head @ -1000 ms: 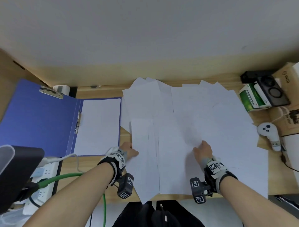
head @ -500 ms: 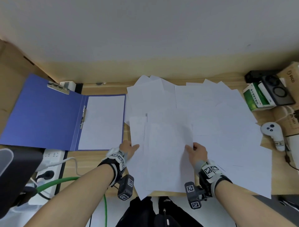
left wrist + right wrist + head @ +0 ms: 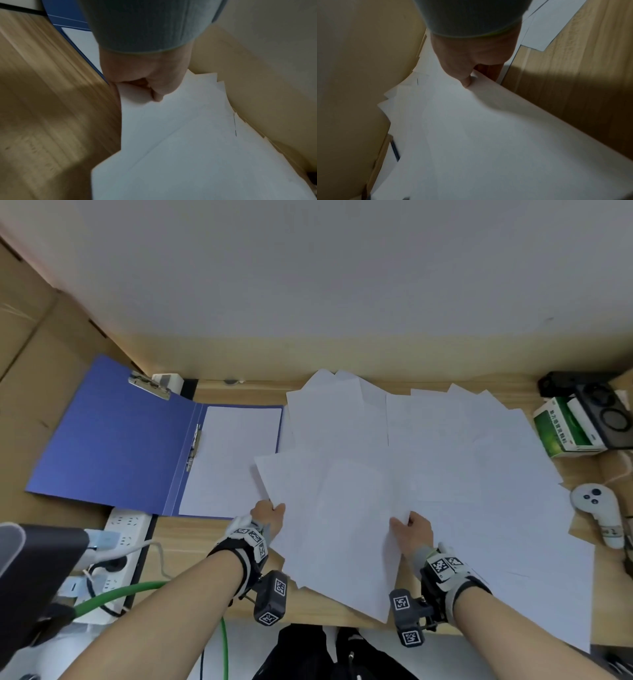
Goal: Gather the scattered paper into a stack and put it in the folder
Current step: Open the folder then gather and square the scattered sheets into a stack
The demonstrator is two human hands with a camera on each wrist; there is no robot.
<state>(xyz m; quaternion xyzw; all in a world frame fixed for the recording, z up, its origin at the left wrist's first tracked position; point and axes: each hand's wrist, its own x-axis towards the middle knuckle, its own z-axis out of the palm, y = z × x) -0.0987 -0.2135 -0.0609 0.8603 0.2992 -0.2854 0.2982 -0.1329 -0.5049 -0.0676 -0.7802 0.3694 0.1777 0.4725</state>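
Note:
A loose bundle of white sheets is held between both hands above the near part of the desk. My left hand pinches its left edge, thumb on top. My right hand pinches the right edge, thumb on top. More scattered paper covers the desk's middle and right. The blue folder lies open at the left, with a white sheet in its right half and a metal clip on its far flap.
A power strip with plugs and a green cable sit at the near left. A green box, a black device and a white controller line the right edge. The wall rises behind the desk.
Both hands have drawn sheets together and lifted them as a bundle, which now tilts left toward the folder. The right hand moved left, closer to the left hand.

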